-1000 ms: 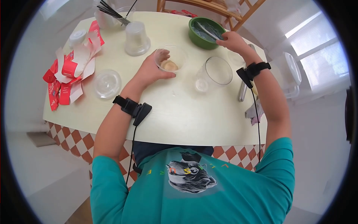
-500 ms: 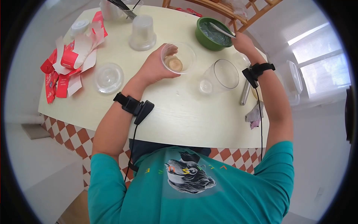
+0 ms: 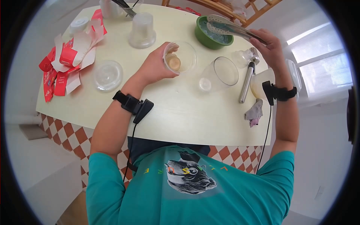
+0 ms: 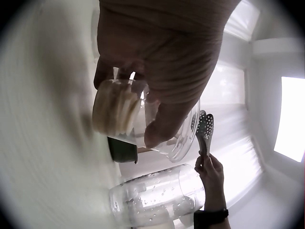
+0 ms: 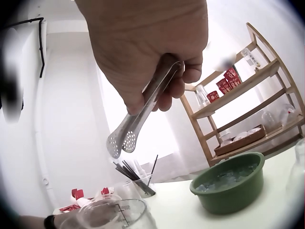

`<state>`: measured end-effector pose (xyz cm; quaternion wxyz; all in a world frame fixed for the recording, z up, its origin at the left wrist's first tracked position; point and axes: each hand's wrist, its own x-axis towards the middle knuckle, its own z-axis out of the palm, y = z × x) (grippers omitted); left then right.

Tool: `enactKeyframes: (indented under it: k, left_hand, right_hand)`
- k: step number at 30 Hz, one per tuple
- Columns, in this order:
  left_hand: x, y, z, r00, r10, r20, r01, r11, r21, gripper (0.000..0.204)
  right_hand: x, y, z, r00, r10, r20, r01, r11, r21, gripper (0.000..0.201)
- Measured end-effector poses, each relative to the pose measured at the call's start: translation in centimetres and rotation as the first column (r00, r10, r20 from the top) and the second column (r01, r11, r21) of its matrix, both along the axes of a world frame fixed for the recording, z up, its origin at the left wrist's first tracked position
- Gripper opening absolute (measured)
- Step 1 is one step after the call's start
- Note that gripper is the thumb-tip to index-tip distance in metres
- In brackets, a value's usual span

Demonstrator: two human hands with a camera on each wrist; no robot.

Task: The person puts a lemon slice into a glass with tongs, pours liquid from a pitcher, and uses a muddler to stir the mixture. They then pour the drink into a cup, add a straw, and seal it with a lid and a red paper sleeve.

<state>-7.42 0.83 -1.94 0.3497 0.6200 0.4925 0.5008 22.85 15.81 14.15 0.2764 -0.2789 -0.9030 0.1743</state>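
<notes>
has torn red-and-white packaging (image 3: 68, 55) at far left, and one tall glass (image 3: 221, 75) between left hand (image 3: 154, 64) and right hand (image 3: 271, 48); grips one clear cup (image 3: 187, 56) of pale round pieces (image 3: 173, 63), pinches one pair of perforated tongs (image 3: 230, 25) in the right, raised near one green bowl (image 5: 233, 195) of clear, glassy chunks (image 5: 226, 180).

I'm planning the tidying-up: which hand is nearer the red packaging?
Left. The left hand is right of the red packaging; the right hand is much farther right, past the bowl.
</notes>
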Motion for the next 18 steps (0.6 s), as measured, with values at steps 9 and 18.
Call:
enactKeyframes:
  k: [9,18]
  left_hand:
    - [0.4,-0.7,1.3,0.996,-0.017,-0.091,0.019,1.0,0.02,0.072]
    - [0.5,-1.1,1.3,0.99,0.001,-0.14,0.009,0.997,0.071,0.07]
  right_hand:
    - [-8.0,-7.2,1.2,0.834,0.077,0.546,-0.38,0.798,0.467,0.025]
    - [-10.6,-7.7,0.6,0.778,0.038,0.627,-0.479,0.681,0.553,0.012]
